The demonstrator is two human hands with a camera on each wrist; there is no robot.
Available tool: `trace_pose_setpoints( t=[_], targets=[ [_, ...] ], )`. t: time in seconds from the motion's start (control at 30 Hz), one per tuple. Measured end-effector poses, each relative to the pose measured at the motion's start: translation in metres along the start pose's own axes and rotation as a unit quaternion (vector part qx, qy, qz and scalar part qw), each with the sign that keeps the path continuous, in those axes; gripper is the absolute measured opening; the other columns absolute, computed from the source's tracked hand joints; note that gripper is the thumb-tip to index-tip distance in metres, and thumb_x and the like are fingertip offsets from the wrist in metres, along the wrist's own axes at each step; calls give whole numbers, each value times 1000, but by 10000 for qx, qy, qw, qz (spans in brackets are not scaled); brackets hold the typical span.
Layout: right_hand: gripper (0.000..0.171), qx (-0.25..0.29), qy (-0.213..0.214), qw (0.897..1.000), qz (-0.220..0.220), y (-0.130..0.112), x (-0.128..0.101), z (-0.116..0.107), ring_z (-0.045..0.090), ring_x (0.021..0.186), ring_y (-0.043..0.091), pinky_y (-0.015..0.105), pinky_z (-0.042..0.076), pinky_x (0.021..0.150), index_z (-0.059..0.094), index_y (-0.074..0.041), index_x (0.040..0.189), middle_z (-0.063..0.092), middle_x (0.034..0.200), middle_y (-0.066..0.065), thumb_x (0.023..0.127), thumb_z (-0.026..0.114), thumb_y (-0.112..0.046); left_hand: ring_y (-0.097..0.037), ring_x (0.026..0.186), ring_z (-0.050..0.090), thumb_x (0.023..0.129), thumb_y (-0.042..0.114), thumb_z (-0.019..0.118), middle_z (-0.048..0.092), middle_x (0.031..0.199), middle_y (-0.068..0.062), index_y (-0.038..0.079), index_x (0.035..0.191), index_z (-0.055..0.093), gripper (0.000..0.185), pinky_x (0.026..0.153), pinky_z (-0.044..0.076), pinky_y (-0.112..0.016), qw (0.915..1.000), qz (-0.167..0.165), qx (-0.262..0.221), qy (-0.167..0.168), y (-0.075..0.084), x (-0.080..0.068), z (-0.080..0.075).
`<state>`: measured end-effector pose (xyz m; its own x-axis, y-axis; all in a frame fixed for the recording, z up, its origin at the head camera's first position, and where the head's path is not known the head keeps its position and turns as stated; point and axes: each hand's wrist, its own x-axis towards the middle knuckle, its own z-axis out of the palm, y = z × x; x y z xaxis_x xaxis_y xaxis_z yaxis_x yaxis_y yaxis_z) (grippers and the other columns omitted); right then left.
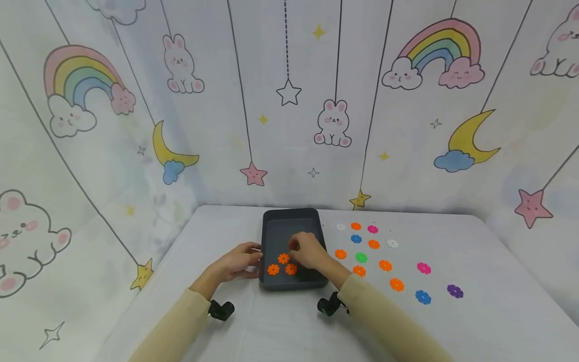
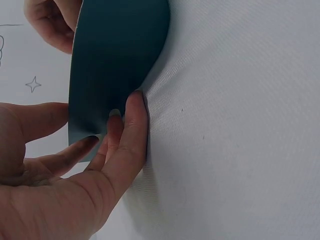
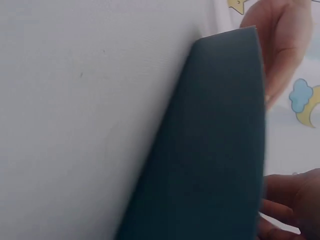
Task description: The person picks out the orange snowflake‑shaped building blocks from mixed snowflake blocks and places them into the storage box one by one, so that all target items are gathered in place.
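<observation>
A dark grey rectangular tray (image 1: 294, 287) stands on the white table. My left hand (image 1: 237, 260) rests its fingers against the tray's left side; in the left wrist view, fingers (image 2: 134, 120) lie along the outer wall, low by the cloth. Over the tray's right half, my right hand (image 1: 307, 250) reaches in with bent fingers, its fingertips hidden. Beside them inside the tray lie three orange flower-shaped plastic discs, one orange disc (image 1: 283, 258) nearest the fingers, with another disc (image 1: 273, 270) and a third disc (image 1: 291, 269) below. Whether the right hand pinches a disc is not visible.
Right of the tray, several notched discs lie scattered: a green disc (image 1: 361, 257), a blue disc (image 1: 423, 297), a purple disc (image 1: 455, 291), a pink disc (image 1: 423, 268), a white disc (image 1: 392, 243), and orange ones. A patterned backdrop (image 1: 289, 130) rises behind the table.
</observation>
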<state>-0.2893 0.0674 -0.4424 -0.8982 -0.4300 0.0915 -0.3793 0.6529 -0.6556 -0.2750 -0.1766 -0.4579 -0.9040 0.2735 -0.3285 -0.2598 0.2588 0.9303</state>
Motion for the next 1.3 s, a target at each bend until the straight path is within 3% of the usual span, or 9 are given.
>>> trace_pose_setpoints(
  t=[0.47, 0.77, 1.0, 1.3],
  targets=[
    [21, -197, 80, 9990, -383, 18, -45, -65, 61, 94, 19, 34, 56, 84, 71, -5, 113, 70, 109, 11, 93, 75, -8, -36, 119, 59, 106, 12, 53, 49, 145, -25, -3, 149, 41, 47, 86, 61, -48, 9999, -58, 114, 31, 2, 1, -1],
    [17, -526, 284, 9965, -588, 57, -81, -111, 62, 96, 28, 44, 56, 85, 71, -6, 109, 70, 102, 8, 93, 75, -8, -36, 120, 58, 106, 11, 53, 48, 146, -25, -3, 150, 41, 47, 86, 61, -49, 9999, -62, 103, 8, 2, 1, -1],
    [20, -877, 295, 9951, -344, 91, -102, -137, 61, 93, 20, 40, 58, 82, 70, -3, 110, 69, 101, 7, 92, 75, -10, -37, 121, 58, 106, 12, 53, 48, 146, -25, -3, 150, 40, 48, 86, 61, -49, 9999, -76, 91, 37, 1, 0, -1],
    [23, -924, 151, 9956, 74, 130, -123, -146, 59, 88, 18, 25, 55, 73, 70, 2, 110, 67, 95, 1, 92, 75, -12, -36, 119, 59, 106, 12, 53, 49, 145, -25, -3, 149, 41, 47, 86, 61, -48, 10000, -82, 54, 11, 1, 1, 0]
  ],
)
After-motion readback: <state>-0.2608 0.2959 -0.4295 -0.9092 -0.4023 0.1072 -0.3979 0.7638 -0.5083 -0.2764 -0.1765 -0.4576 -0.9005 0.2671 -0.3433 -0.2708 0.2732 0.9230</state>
